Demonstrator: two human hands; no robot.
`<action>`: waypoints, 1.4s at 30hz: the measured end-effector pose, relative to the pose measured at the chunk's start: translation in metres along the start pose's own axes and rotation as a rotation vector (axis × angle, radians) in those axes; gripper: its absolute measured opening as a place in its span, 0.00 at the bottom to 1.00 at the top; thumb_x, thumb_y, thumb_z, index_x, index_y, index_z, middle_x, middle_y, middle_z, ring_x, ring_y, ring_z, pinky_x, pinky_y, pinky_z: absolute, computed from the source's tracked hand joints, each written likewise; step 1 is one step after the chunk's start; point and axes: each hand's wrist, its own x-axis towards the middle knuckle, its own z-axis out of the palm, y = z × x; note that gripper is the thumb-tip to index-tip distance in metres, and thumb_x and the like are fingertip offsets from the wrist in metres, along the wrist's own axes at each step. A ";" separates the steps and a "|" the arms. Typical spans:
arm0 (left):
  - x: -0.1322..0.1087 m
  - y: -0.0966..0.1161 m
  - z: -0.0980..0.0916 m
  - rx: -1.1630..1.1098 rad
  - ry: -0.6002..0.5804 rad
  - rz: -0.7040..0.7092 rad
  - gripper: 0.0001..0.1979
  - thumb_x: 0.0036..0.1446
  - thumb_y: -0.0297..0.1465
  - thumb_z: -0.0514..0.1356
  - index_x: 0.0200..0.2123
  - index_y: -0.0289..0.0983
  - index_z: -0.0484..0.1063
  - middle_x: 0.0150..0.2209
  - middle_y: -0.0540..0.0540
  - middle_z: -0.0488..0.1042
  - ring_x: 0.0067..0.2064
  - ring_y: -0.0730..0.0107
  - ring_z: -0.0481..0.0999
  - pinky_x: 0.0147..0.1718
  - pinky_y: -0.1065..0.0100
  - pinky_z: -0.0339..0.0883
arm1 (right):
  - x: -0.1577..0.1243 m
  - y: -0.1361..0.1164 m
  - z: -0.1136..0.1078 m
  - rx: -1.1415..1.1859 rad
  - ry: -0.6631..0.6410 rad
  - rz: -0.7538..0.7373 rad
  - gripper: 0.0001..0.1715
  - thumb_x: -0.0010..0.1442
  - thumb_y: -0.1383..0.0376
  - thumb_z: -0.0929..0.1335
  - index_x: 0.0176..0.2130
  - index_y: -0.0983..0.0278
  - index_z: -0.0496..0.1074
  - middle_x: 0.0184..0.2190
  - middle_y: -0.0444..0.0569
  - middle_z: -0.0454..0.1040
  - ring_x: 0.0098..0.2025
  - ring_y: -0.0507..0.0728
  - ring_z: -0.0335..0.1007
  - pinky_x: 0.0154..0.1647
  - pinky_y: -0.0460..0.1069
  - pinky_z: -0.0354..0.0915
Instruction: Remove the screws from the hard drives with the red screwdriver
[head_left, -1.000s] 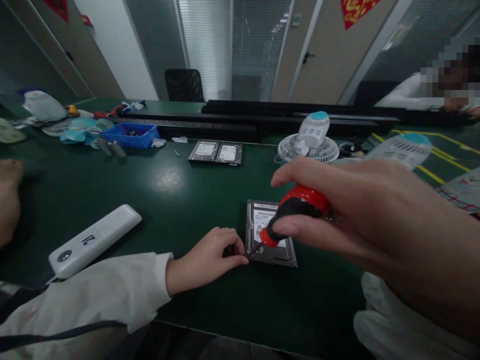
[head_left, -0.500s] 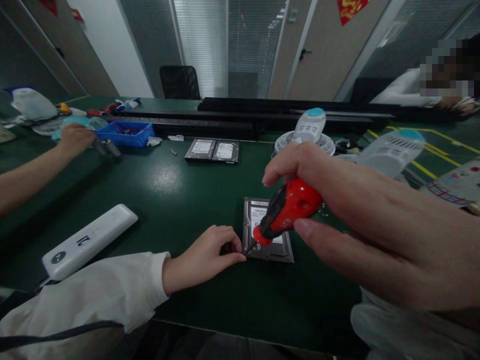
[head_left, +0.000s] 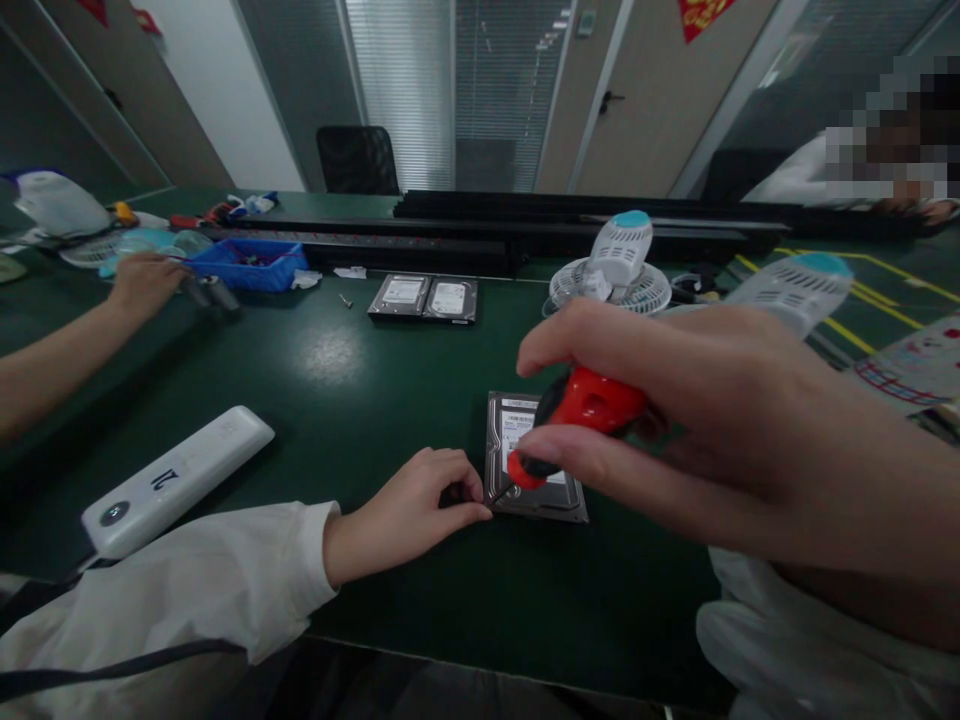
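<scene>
In blue bin [head_left: 274, 278] — dark parts [head_left: 255, 259]; right fingers [head_left: 615, 340] gripping screwdriver [head_left: 600, 400] — left fingers [head_left: 469, 476] pinching hard drive [head_left: 551, 502] corner.

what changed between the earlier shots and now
Another person's hand has come from the left edge to beside the blue bin. In the last half second, the right hand has shifted its grip forward on the screwdriver. The left hand stays by the near-left corner of the hard drive.
</scene>
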 end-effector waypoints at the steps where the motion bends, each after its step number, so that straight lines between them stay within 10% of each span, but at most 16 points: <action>1: 0.000 0.001 0.000 0.001 0.001 -0.009 0.07 0.66 0.36 0.67 0.37 0.39 0.77 0.37 0.49 0.79 0.40 0.63 0.77 0.44 0.62 0.67 | 0.000 0.001 0.001 -0.024 0.010 0.020 0.21 0.71 0.50 0.66 0.44 0.66 0.71 0.21 0.40 0.64 0.23 0.51 0.57 0.24 0.51 0.50; 7: 0.001 0.002 -0.001 0.021 0.002 0.001 0.09 0.67 0.36 0.67 0.36 0.38 0.76 0.37 0.48 0.79 0.39 0.63 0.76 0.43 0.62 0.67 | -0.003 0.001 0.000 0.075 -0.019 -0.014 0.12 0.73 0.61 0.60 0.50 0.64 0.68 0.41 0.47 0.76 0.33 0.51 0.71 0.33 0.49 0.66; 12: 0.000 -0.001 0.001 -0.003 0.006 0.001 0.07 0.66 0.35 0.67 0.37 0.39 0.77 0.37 0.49 0.79 0.40 0.63 0.77 0.44 0.62 0.67 | -0.001 0.000 0.001 -0.038 0.004 0.004 0.21 0.72 0.50 0.65 0.44 0.66 0.72 0.21 0.39 0.64 0.23 0.51 0.58 0.23 0.50 0.51; 18: 0.000 0.000 0.000 0.020 0.010 0.006 0.07 0.66 0.35 0.68 0.37 0.39 0.77 0.37 0.49 0.79 0.40 0.63 0.76 0.44 0.61 0.66 | -0.004 0.000 -0.002 0.081 -0.014 -0.023 0.13 0.72 0.65 0.61 0.50 0.66 0.70 0.38 0.45 0.74 0.32 0.49 0.68 0.33 0.48 0.65; 24: 0.000 0.002 0.000 -0.010 0.001 -0.010 0.07 0.66 0.34 0.67 0.36 0.38 0.76 0.37 0.49 0.79 0.40 0.63 0.77 0.43 0.62 0.68 | -0.002 -0.001 0.000 -0.053 0.009 0.019 0.26 0.74 0.49 0.62 0.48 0.69 0.72 0.20 0.39 0.63 0.21 0.51 0.57 0.22 0.51 0.50; 30: 0.000 0.002 0.000 0.031 0.004 0.014 0.08 0.67 0.36 0.66 0.37 0.38 0.77 0.39 0.47 0.80 0.41 0.62 0.77 0.45 0.61 0.68 | -0.008 -0.001 -0.001 0.092 -0.046 -0.044 0.12 0.69 0.65 0.62 0.50 0.65 0.67 0.43 0.48 0.76 0.34 0.51 0.71 0.34 0.49 0.67; 38: 0.001 0.004 -0.001 0.035 0.005 -0.016 0.08 0.66 0.37 0.67 0.36 0.39 0.77 0.37 0.49 0.79 0.40 0.61 0.78 0.47 0.60 0.70 | -0.001 0.002 0.004 -0.001 0.019 0.012 0.28 0.72 0.43 0.61 0.45 0.64 0.70 0.22 0.39 0.66 0.21 0.50 0.60 0.20 0.48 0.53; 42: 0.001 0.000 0.001 0.001 0.012 0.019 0.09 0.67 0.37 0.66 0.37 0.39 0.77 0.38 0.47 0.80 0.41 0.61 0.78 0.47 0.60 0.71 | -0.002 0.001 0.003 0.056 -0.009 -0.016 0.17 0.72 0.59 0.60 0.53 0.67 0.66 0.44 0.50 0.75 0.32 0.51 0.71 0.29 0.49 0.67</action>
